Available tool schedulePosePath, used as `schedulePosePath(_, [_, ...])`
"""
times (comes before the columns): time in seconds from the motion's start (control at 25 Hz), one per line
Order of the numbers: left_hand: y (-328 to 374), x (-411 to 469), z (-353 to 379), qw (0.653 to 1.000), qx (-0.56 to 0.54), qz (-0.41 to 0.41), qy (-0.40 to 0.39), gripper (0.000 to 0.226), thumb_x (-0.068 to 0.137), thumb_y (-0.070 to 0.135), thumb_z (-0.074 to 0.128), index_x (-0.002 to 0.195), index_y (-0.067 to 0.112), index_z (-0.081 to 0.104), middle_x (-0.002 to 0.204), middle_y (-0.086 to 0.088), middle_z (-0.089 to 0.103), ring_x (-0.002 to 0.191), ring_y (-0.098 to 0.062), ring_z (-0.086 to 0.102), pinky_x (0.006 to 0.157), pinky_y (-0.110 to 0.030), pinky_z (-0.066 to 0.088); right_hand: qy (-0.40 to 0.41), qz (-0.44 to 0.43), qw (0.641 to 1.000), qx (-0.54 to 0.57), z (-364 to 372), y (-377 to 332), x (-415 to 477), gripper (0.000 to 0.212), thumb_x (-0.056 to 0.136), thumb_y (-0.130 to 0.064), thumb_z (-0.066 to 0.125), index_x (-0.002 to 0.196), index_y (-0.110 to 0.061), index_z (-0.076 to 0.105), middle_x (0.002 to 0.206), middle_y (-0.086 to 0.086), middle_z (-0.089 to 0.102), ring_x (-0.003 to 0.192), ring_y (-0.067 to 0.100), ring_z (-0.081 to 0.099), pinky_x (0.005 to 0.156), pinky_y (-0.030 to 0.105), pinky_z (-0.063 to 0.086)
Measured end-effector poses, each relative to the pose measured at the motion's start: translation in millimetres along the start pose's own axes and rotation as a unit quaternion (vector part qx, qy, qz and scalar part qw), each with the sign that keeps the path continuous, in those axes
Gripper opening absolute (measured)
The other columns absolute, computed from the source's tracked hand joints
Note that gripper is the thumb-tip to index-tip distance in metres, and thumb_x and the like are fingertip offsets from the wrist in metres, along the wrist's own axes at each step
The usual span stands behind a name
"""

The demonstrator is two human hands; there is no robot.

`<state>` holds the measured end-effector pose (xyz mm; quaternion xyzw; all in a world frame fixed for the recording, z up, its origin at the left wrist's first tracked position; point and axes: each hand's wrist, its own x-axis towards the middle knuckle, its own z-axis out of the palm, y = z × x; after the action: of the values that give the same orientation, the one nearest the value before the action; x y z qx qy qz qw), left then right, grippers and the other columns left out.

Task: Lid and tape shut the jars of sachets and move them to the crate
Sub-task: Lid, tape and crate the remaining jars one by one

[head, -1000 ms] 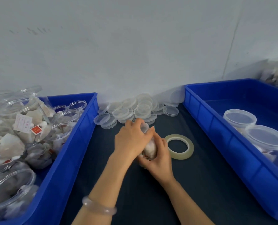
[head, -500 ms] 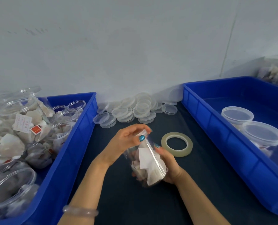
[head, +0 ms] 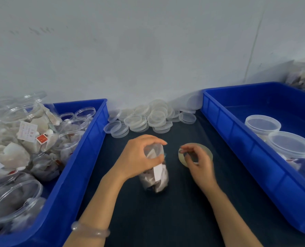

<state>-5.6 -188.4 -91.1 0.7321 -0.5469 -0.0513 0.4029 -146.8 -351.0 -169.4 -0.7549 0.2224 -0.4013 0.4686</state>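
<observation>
A person's left hand (head: 139, 157) curls over the top of a clear jar of sachets (head: 156, 179), gripping it where it stands upright on the dark table (head: 148, 220) between two blue crates. Just to the jar's right, the right hand (head: 199, 163) rests on a tape roll (head: 198, 145) lying flat, with thumb and fingertips pinching its near edge. The left crate (head: 87, 143) holds open jars of sachets, the right crate (head: 237, 125) holds two lidded jars (head: 263, 123), and loose clear lids (head: 148, 118) are heaped against the wall behind.
</observation>
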Motion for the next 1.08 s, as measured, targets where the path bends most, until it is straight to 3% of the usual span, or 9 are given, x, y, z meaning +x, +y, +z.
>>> schedulePosePath(0.08, [1,3,11,0.995,0.094,0.014,0.004,0.035,0.080,0.043,0.073,0.115,0.038,0.069,0.119,0.021,0.061,0.116,0.002,0.054,0.100,-0.019,0.041,-0.043,0.001,0.985,-0.165,-21,15,4,0.045,0.083,-0.015,0.069,0.123,-0.033,0.060,0.127,-0.017,0.060,0.126,0.003,0.049,0.106,0.025,0.041])
schedulePosePath(0.2, [2,8,20,0.983,0.174,0.047,0.032,0.039,0.083,0.047,0.072,0.119,0.032,0.068,0.123,0.018,0.060,0.118,-0.001,0.051,0.102,-0.022,0.040,-0.183,0.026,0.915,-0.359,-32,30,1,0.064,0.091,-0.036,0.062,0.149,-0.021,0.041,0.157,-0.007,0.035,0.150,0.012,0.019,0.122,0.031,0.008])
schedulePosePath(0.44, [-1,12,31,0.899,0.372,0.193,0.128,0.030,0.090,0.040,0.068,0.110,0.020,0.076,0.116,0.001,0.071,0.109,-0.019,0.065,0.102,-0.039,0.047,-0.111,-0.035,0.913,-0.392,-28,17,-2,0.023,0.097,-0.029,0.059,0.120,-0.025,0.062,0.125,-0.014,0.062,0.123,0.007,0.051,0.123,0.035,0.015])
schedulePosePath(0.52, [0,4,47,0.875,0.400,0.218,0.163,0.019,0.091,0.020,0.067,0.108,0.016,0.076,0.113,-0.001,0.071,0.106,-0.022,0.066,0.101,-0.043,0.049,-0.090,-0.038,0.947,-0.305,-26,13,-7,0.014,0.099,-0.021,0.056,0.112,-0.026,0.058,0.105,-0.016,0.067,0.105,0.006,0.059,0.113,0.034,0.034])
schedulePosePath(0.56, [2,-1,57,0.872,0.406,0.214,0.169,0.022,0.091,0.014,0.066,0.111,0.015,0.075,0.115,-0.001,0.071,0.108,-0.022,0.065,0.103,-0.043,0.047,-0.083,-0.021,0.971,-0.221,-24,8,-11,0.013,0.099,-0.019,0.055,0.110,-0.026,0.056,0.094,-0.017,0.067,0.093,0.005,0.061,0.094,0.031,0.047])
schedulePosePath(0.64, [9,-9,73,0.875,0.416,0.179,0.168,0.033,0.091,0.017,0.065,0.123,0.013,0.068,0.122,-0.001,0.068,0.117,-0.020,0.061,0.111,-0.044,0.041,-0.082,0.001,0.996,-0.036,-19,-1,-18,0.007,0.100,-0.022,0.055,0.107,-0.024,0.054,0.084,-0.010,0.064,0.074,0.007,0.058,0.067,0.032,0.048])
schedulePosePath(0.76, [19,-12,81,0.889,0.407,0.124,0.170,0.045,0.097,0.030,0.049,0.135,0.009,0.059,0.132,-0.002,0.063,0.127,-0.019,0.055,0.116,-0.046,0.035,-0.088,-0.009,0.988,0.123,-13,-11,-26,0.020,0.099,-0.035,0.051,0.109,-0.018,0.056,0.086,-0.006,0.062,0.075,0.009,0.054,0.069,0.027,0.048])
schedulePosePath(0.88, [22,-10,82,0.898,0.389,0.118,0.171,0.044,0.100,0.028,0.046,0.138,0.010,0.056,0.138,-0.002,0.059,0.130,-0.019,0.053,0.117,-0.048,0.033,-0.101,-0.019,0.982,0.161,-12,-14,-30,0.026,0.094,-0.023,0.042,0.115,-0.018,0.056,0.101,-0.009,0.064,0.087,0.009,0.057,0.078,0.020,0.047])
schedulePosePath(1.08, [22,-19,94,0.899,0.382,0.137,0.166,0.048,0.102,0.024,0.043,0.147,0.007,0.045,0.151,-0.007,0.047,0.140,-0.021,0.043,0.121,-0.043,0.027,-0.110,-0.046,0.978,0.171,-9,-16,-31,0.041,0.087,-0.007,0.037,0.123,-0.011,0.056,0.105,0.005,0.064,0.094,0.030,0.058,0.082,0.039,0.050])
